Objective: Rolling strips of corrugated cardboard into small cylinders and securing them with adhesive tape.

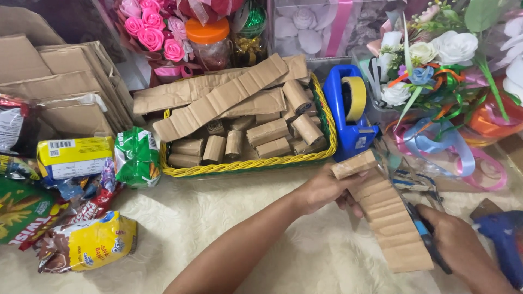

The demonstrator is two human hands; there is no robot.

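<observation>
Cream embossed cloth (pixel 218 228) covers the table under my arms, and the far edge is crowded with goods. Flattened cardboard sheets (pixel 60 76) lie stacked at the far left. Centre far, a yellow-and-green woven basket (pixel 245 163) holds many short rolls of brown corrugated cardboard, with long folded strips of the same card laid across its top. Behind it stand a pink rose bouquet (pixel 150 30) and a clear jar with an orange lid (pixel 210 41). At the far right sits a bouquet of white and blue artificial flowers (pixel 436 60), with blue, pink and orange ribbons (pixel 447 147) spilling beneath it. Between basket and flowers is a blue tape dispenser (pixel 351 117) carrying a yellowish roll. Snack packets (pixel 81 207) in yellow, green and red are heaped at the near left. A blue glue gun (pixel 506 239) lies at the near right edge.

My left hand (pixel 329 190) is closed around the far end of a corrugated cardboard strip (pixel 387 218), thumb on top, fingers wrapped beneath; the strip slants toward the near right, above the cloth. My right hand (pixel 457 245) grips blue-handled scissors (pixel 427 239), whose blades meet the strip's right edge.
</observation>
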